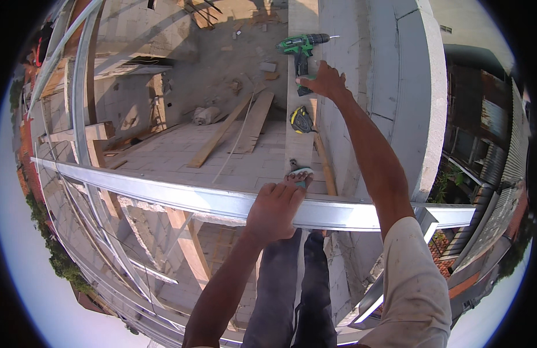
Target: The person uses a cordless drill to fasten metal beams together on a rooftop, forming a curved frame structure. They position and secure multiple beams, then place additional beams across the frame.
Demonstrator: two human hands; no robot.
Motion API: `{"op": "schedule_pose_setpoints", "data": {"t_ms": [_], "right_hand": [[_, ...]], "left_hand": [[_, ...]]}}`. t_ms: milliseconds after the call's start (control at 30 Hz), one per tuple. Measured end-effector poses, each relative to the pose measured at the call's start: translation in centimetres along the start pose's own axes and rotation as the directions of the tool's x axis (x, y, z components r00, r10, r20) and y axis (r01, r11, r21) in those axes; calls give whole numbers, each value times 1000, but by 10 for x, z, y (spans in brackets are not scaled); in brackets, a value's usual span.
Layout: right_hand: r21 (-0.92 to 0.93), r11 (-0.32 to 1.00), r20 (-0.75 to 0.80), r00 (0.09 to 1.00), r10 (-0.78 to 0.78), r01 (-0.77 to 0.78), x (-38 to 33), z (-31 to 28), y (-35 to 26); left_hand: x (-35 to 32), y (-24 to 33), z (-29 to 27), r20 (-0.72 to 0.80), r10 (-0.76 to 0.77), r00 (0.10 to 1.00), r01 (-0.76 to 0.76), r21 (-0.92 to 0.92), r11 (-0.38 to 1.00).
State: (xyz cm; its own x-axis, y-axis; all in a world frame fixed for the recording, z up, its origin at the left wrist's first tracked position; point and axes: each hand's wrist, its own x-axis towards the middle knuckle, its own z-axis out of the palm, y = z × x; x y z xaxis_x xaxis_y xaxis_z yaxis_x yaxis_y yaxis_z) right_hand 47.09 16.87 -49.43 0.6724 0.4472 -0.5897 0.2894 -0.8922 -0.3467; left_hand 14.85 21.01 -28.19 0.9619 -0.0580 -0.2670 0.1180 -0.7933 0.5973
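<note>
A green and black cordless drill point(303, 43) with a bit in its chuck lies on a narrow grey plank point(303, 17). My right hand point(327, 81) reaches to the battery end of its handle, thumb over the base and the other fingers apart from the grip. Closer to me on the same plank sits a black and yellow tape measure point(301, 120). My left hand point(275, 210) is closed over a long silver metal channel point(181, 196) that crosses in front of me. Just beyond that hand, my sandalled foot point(301, 175) stands on the plank.
A pale block wall point(390, 75) runs along the right. Loose boards point(254, 124) and rubble lie on the lower floor at left. Metal frame pieces point(80, 81) rise at far left, and a wooden post point(188, 243) stands below the channel. Roofs show beyond the wall.
</note>
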Motion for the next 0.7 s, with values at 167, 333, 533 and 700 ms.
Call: {"op": "schedule_pose_setpoints", "data": {"t_ms": [167, 333, 533, 700], "right_hand": [[209, 975, -31, 997, -76, 81, -79, -36, -4], [401, 887, -97, 973, -210, 231, -249, -85, -7], [283, 923, -273, 945, -181, 259, -370, -66, 40], [350, 896, -280, 944, -178, 273, -348, -83, 46]], "left_hand": [[-2, -1, 0, -74, 47, 996, -43, 55, 998], [-2, 0, -2, -31, 55, 998, -53, 52, 997], [-4, 0, 2, -152, 111, 982, -97, 95, 991], [-11, 5, 1, -6, 19, 1000, -18, 142, 990]]}}
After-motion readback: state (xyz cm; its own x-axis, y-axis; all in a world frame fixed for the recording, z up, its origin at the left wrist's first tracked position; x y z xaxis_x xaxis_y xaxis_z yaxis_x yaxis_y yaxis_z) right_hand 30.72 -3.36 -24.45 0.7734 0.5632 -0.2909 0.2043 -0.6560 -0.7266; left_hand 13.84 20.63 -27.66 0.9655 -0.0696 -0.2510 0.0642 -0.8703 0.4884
